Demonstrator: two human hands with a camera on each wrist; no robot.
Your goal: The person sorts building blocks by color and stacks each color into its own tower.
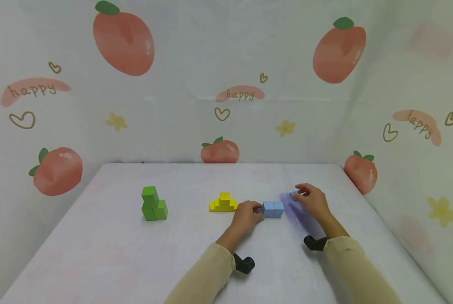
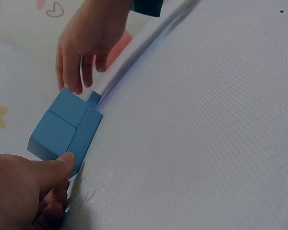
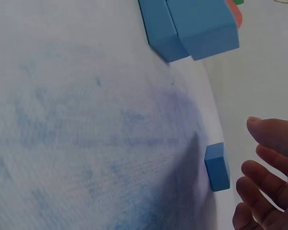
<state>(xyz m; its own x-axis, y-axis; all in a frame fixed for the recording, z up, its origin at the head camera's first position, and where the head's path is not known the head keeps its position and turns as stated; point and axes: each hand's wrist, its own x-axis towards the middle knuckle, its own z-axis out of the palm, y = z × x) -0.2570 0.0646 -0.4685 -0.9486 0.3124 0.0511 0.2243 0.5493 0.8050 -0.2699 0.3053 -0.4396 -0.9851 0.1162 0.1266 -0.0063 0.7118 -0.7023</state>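
Note:
Two blue cubes (image 1: 273,207) sit side by side on a long blue block (image 2: 86,136). At the left end of this stack, my left hand (image 1: 246,217) holds the blocks, its thumb (image 2: 62,165) against the long block and the other fingers curled partly out of sight. Beyond the stack's right end lies a small blue block (image 3: 217,166) on the table. My right hand (image 1: 311,202) hovers close by it, fingers loosely bent and apart from the block in the right wrist view.
Left of the hands stands a stepped yellow block pile (image 1: 223,203). Farther left, a green block (image 1: 150,194) tops two green blocks (image 1: 155,212). Bluish-purple smudges and shadow mark the white tablecloth (image 1: 181,253) under the right hand. A printed curtain (image 1: 181,55) rises behind the table.

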